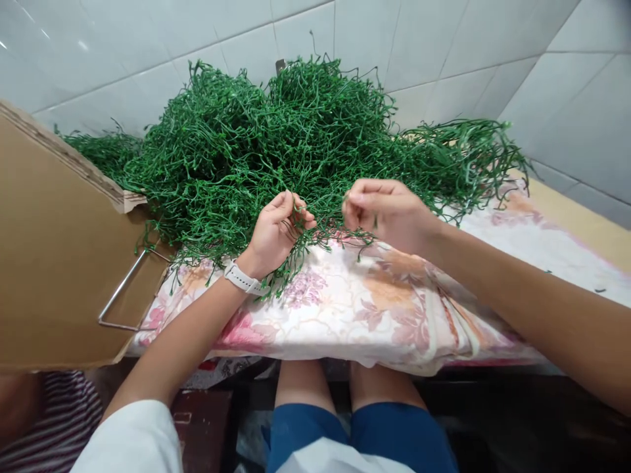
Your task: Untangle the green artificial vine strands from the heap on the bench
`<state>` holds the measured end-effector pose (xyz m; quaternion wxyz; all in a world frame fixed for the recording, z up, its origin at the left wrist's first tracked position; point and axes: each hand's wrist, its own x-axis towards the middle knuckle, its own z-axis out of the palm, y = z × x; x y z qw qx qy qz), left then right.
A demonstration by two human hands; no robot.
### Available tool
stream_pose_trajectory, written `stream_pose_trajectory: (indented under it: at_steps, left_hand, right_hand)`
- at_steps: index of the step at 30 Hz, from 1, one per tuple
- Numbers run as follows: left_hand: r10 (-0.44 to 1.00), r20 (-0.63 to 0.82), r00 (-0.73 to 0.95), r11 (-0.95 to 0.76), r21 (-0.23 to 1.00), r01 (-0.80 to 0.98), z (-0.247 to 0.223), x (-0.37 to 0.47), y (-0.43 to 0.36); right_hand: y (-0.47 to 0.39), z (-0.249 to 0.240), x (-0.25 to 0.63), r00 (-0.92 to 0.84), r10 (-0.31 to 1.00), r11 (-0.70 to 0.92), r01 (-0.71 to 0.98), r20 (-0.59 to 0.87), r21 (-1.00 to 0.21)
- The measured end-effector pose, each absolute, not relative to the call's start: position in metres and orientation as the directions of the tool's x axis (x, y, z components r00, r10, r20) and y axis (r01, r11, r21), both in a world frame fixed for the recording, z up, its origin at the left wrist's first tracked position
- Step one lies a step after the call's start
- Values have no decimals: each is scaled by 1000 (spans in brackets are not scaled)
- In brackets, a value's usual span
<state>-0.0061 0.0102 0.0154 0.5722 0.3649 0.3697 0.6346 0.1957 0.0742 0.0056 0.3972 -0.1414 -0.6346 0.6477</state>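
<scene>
A large tangled heap of thin green artificial plant stems [276, 131] with small budded tips lies along the wall. In front of it, my left hand [276, 230], with a white watch band at the wrist, is closed with thumb and fingertips pinching a green stem [296, 205]. More stems hang below that palm onto the flowered cloth [315, 309]. To the right, my right hand [384, 207] is raised just above the cloth, its fingers curled in and blurred. Something small and dark green shows by its fingers, but I cannot make out what they hold.
A cardboard panel [54, 256] stands at the left, with a bent metal wire frame [121, 295] at its lower edge. White wall tiles [434, 39] rise behind the heap. Small dark bits [600, 290] lie on the cloth at right. Another person's striped clothing [64, 420] shows lower left.
</scene>
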Motion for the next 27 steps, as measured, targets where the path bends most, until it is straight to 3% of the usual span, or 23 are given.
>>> stream_pose_trajectory:
  at_steps: [4,8,11,14,17,22,27]
  left_hand:
    - [998,52,-42,-65,904,-423,9,-7,13]
    - [998,55,5,-49,925,-376,8,-8,13]
    - [997,79,24,-66,940,-335,8,-9,12]
    - [993,114,32,-98,943,-318,6,-9,12]
    - [989,144,37,-125,940,-316,5,-9,11]
    - [987,140,75,-111,945,-309,2,-6,10]
    - [985,123,121,-68,922,-381,1,-2,7]
  right_hand:
    - [87,10,200,-387,871,165,-347,301,-923]
    - [96,2,199,-284,928,225,-89,242,-970]
    - [99,-6,199,-205,906,396,96,371,-913]
    - [92,-6,198,-217,784,620,259,581,-740]
    - [77,-2,195,-406,634,766,208,659,-608]
    - [65,-7,187,-684,387,848,-1,619,-531]
    - [68,-14,184,-752,318,757,-164,577,-632]
